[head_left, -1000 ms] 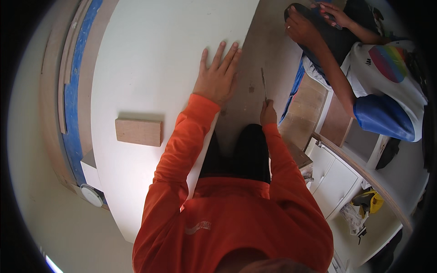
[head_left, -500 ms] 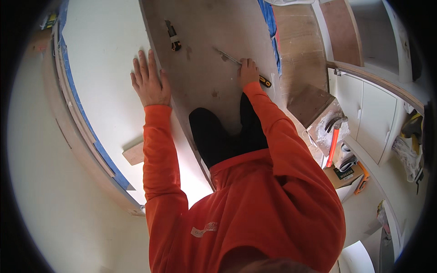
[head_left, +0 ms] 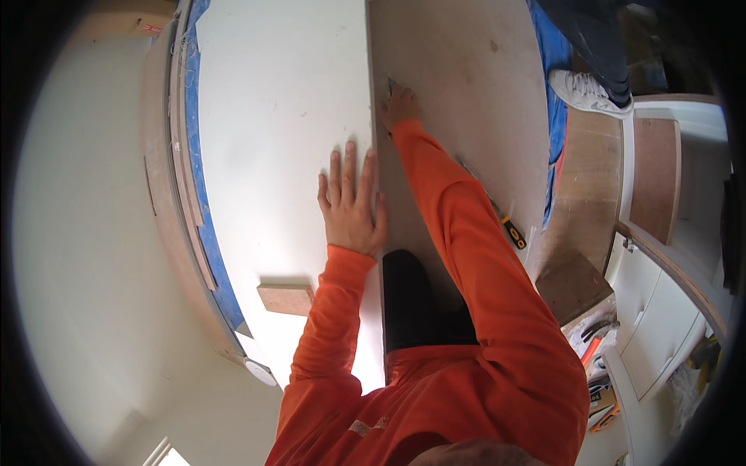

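Observation:
My left hand (head_left: 351, 206) lies flat on a long white panel (head_left: 272, 109), fingers stretched out close to its right edge. Reaching forward along that edge, my right hand (head_left: 402, 109) is closed around a utility knife (head_left: 391, 83); most of the knife is hidden under the fingers. The brown board surface (head_left: 466, 70) spreads beneath it. Beside my right forearm rests a slim tool with a black and yellow handle (head_left: 514, 232), its thin shaft partly covered by the sleeve. A small wood block (head_left: 285, 298) sits on the panel, left of my left forearm.
Another person's white shoe (head_left: 588, 95) stands at the upper right, beside blue sheeting (head_left: 553, 50). A brown wooden box (head_left: 575, 289) and a hammer with a red handle (head_left: 592, 347) are at the right, near white cabinets (head_left: 653, 311). Wood strips run along the left.
My right hand has let go of the black and yellow tool, moved forward and left, and taken hold of the utility knife. The view has shifted; another person's shoe has come into sight.

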Demonstrator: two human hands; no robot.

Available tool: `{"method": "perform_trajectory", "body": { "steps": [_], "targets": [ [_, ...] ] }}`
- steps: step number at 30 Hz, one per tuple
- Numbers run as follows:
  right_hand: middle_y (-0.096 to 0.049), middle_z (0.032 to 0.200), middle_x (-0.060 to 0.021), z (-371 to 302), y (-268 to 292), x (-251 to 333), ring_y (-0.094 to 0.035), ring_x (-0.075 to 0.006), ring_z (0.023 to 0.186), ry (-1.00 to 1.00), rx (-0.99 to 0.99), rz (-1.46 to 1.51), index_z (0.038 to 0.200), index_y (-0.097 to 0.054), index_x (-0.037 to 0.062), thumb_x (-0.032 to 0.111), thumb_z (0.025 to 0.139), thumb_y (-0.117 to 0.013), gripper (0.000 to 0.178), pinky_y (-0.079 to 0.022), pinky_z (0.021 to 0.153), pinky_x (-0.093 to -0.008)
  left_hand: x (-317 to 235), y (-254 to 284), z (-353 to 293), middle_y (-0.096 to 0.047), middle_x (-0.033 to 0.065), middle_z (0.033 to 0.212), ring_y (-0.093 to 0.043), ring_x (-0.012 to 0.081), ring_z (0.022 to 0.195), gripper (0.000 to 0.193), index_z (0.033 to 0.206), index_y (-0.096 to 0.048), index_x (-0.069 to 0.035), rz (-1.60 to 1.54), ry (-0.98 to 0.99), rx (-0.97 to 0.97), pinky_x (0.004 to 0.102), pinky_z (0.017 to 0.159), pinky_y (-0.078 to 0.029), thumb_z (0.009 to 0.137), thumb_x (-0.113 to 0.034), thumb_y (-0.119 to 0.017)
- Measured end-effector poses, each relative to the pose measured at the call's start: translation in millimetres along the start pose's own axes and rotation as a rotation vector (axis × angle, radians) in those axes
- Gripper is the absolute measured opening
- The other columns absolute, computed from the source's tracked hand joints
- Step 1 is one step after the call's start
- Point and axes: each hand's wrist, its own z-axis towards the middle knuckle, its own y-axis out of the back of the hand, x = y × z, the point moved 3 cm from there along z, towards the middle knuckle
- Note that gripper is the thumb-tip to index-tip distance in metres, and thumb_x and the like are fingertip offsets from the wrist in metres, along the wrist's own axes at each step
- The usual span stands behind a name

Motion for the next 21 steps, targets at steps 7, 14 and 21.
{"method": "perform_trajectory", "body": {
  "steps": [7, 14, 21],
  "targets": [
    [-0.058, 0.106, -0.0192, 25.2, -22.3, -28.7, -0.064, -0.0355, 0.093, -0.015, 0.158, -0.038, 0.128, -0.039, -0.0039, 0.013, 0.088, -0.059, 0.048, -0.054, 0.08, -0.0442, 8.0, 2.3, 0.9, -0.03, 0.0111, 0.155, -0.025, 0.0331, 0.143, 0.066, 0.146, -0.038, -0.017, -0.074, 0.011, 0.014, 0.0539, 0.114, -0.018, 0.082, -0.018, -0.052],
    [-0.058, 0.082, -0.0094, 77.2, 159.4, 19.7, -0.057, -0.0172, 0.062, 0.07, 0.037, 0.707, 0.114, -0.046, -0.0022, 0.023, 0.099, -0.051, 0.03, -0.048, 0.052, -0.0324, 18.0, 1.3, -4.1, -0.034, 0.0099, 0.153, -0.03, 0.0329, 0.141, 0.065, 0.145, -0.041, -0.018, -0.179, 0.011, -0.07, 0.0559, 0.111, -0.023, 0.081, -0.018, -0.053],
    [-0.059, 0.083, -0.0134, 102.3, 207.8, 71.8, -0.06, -0.0263, 0.073, 0.691, -0.1, 0.222, 0.106, -0.051, 0.0055, 0.01, 0.092, -0.054, 0.015, -0.049, 0.067, -0.0372, 22.0, 5.2, -4.3, -0.037, 0.0093, 0.151, -0.034, 0.0323, 0.139, 0.058, 0.142, -0.046, -0.017, -0.303, -0.017, -0.112, 0.0547, 0.11, -0.024, 0.084, -0.02, -0.053]
  ]
}}
